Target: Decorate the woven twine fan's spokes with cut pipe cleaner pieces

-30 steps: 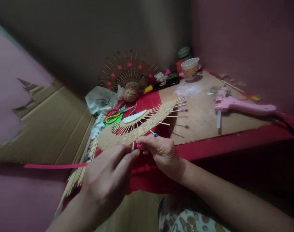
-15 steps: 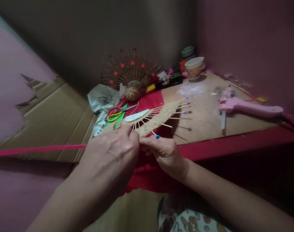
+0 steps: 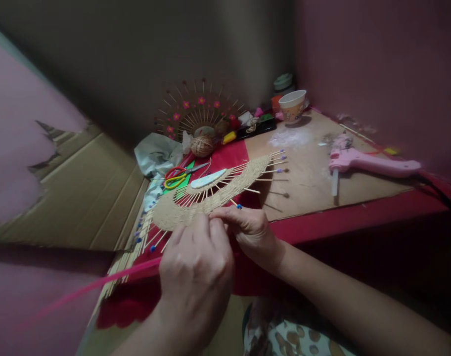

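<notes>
A half-round woven fan [image 3: 244,182] of tan cord on thin sticks lies across the red cloth, with blue and purple beads on some stick ends. At its front edge, my left hand [image 3: 198,262] is closed, back of the hand up, and a long pink strip [image 3: 132,270] runs out of it to the left. My right hand [image 3: 255,237] pinches at the same edge, beside a stick tipped with a blue bead [image 3: 239,206]. The fingertips of both hands meet there, and the exact spot they grip is hidden.
Scissors [image 3: 175,178] with red and yellow handles lie behind the fan, near a ball of twine [image 3: 202,146]. A flowered fan [image 3: 201,101] stands at the back. On the right, a pink glue gun [image 3: 377,164] and a paper cup [image 3: 293,106] rest on cardboard [image 3: 303,183].
My left hand has moved right and down, uncovering the fan's left part. The pink strip now slants downward to the left. My right hand stays at the fan's edge.
</notes>
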A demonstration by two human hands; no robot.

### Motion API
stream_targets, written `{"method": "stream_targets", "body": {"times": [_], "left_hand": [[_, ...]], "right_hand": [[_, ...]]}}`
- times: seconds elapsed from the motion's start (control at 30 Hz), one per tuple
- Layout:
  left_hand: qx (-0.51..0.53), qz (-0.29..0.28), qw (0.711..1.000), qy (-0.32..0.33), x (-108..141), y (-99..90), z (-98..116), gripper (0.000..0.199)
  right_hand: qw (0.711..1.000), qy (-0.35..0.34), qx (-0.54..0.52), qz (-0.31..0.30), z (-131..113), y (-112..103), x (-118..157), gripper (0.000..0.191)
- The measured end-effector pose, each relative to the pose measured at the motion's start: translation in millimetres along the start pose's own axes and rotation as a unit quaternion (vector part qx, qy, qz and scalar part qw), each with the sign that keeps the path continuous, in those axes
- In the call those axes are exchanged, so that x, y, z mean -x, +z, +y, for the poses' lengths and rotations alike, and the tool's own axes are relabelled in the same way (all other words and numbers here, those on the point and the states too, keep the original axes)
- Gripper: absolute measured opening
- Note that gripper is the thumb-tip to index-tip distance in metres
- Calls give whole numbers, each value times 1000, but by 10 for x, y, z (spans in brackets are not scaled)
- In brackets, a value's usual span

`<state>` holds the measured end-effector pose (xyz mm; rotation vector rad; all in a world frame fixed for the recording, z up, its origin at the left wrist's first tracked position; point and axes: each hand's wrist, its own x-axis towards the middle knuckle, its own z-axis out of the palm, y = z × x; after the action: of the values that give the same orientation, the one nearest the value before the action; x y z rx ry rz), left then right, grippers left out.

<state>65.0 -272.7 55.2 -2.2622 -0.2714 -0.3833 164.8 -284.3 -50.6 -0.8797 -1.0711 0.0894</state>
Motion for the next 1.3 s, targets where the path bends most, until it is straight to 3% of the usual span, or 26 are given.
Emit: {"method": "stream_targets", "body": {"times": [0.1,0.33,0.5,0.7,0.93,1.2,1.3], "left_hand": [[19,24,999,8,156,89,40,16],[57,51,995,62,314,146,-40,23],[103,-5,994,45,270,52,-179,26],[166,-58,983,-60,226,74,-369,19],[183,-73,980,-24,79,220,-406,20],[269,-91,957,-51,43,345,-311,23],[303,-108,945,-60,39,387,-295,23]], "right_hand": [[1000,12,-10,-5,21,4,18,20],[999,-24,24,-21,48,18,67,29],[998,-33,43,-27,37,-8,68,35],[999,20,30,-28,-9,-29,86,37],[994,93,-11,-55,-63,-90,127,30],[975,217,-48,-18,-255,-105,127,20],[975,219,-21,-8,-266,-103,132,18]]}}
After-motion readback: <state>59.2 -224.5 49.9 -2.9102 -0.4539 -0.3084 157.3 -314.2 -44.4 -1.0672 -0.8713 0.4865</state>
